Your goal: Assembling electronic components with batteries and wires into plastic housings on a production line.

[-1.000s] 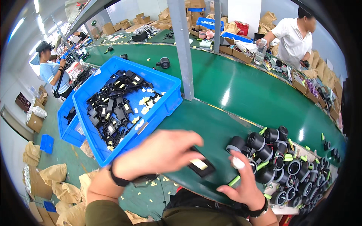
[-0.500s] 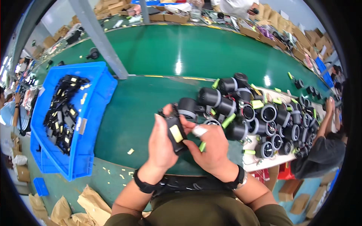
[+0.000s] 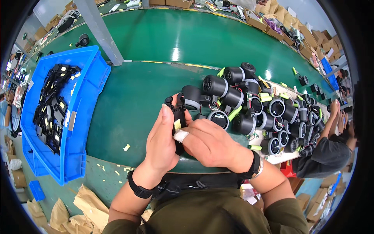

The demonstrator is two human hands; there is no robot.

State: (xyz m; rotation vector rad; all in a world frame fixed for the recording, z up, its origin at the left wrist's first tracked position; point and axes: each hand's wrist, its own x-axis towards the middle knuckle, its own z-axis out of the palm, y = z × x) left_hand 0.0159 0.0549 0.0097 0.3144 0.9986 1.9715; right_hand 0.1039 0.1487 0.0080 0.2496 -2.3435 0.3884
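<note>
I see my left hand [image 3: 161, 142] gripping the black bracket [image 3: 178, 117] upright, while my right hand [image 3: 208, 142] pinches its yellow sticker [image 3: 177, 124] with closed fingers [image 3: 181, 135].

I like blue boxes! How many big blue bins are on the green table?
2: one big blue bin of black parts left of the hands, and a second blue bin peeking out beneath its left side, mostly hidden.
</note>
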